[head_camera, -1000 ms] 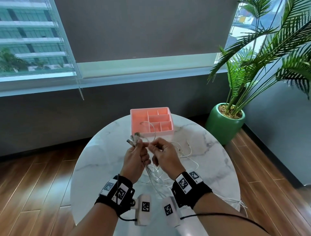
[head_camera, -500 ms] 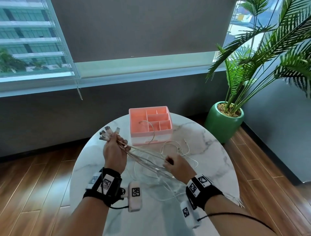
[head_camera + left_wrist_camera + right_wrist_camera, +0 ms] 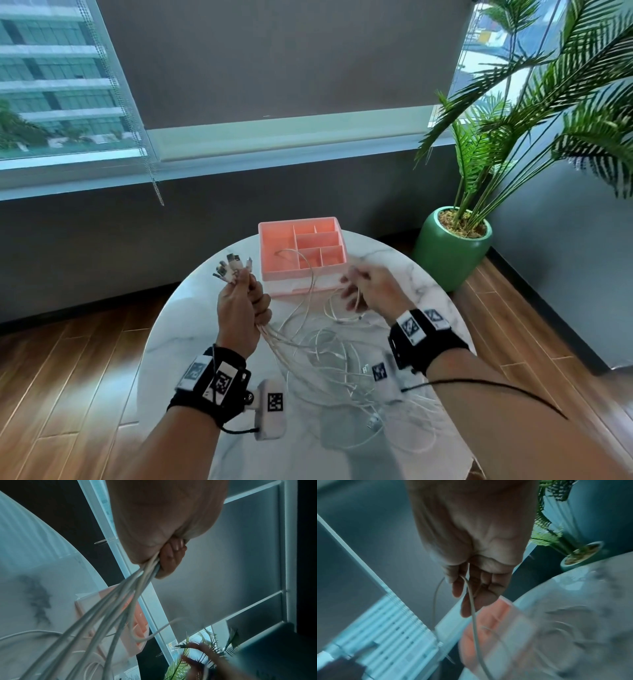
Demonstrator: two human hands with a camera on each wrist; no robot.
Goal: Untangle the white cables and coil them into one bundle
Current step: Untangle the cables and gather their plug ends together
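Left grip: the left hand (image 3: pixel 239 308) is fisted around a bunch of the white cables (image 3: pixel 325 353), held upright above the tabletop (image 3: pixel 191 308); the left wrist view shows the strands leaving the bottom of the fist (image 3: pixel 161 536) in a tight fan.
Right grip: the right hand (image 3: pixel 373 291), blurred in the head view, has a single strand running between thumb and fingers (image 3: pixel 471 601); the fingers are loosely bent around it, and the strand drops toward the tabletop.
Writing and labels: no readable text anywhere; both black wristbands (image 3: pixel 212 380) carry square black-and-white code markers, as do the white camera blocks (image 3: pixel 272 407) fixed to them.
Cable ends: a cluster of plug ends (image 3: pixel 231 267) sticks up out of the top of the left fist, metal tips splayed apart.
Cable look: thin, white to cream, several strands; below the hands they lie in loose overlapping loops on the tabletop, between the two forearms.
Stray strand: one loop arcs up into the pink organizer tray (image 3: pixel 274 240), which sits at the far side of the tabletop, just beyond both hands.
Tabletop: round, white marble pattern with grey veins.
Surroundings: potted palm (image 3: pixel 452 246) in a green pot on the wooden floor to the right.
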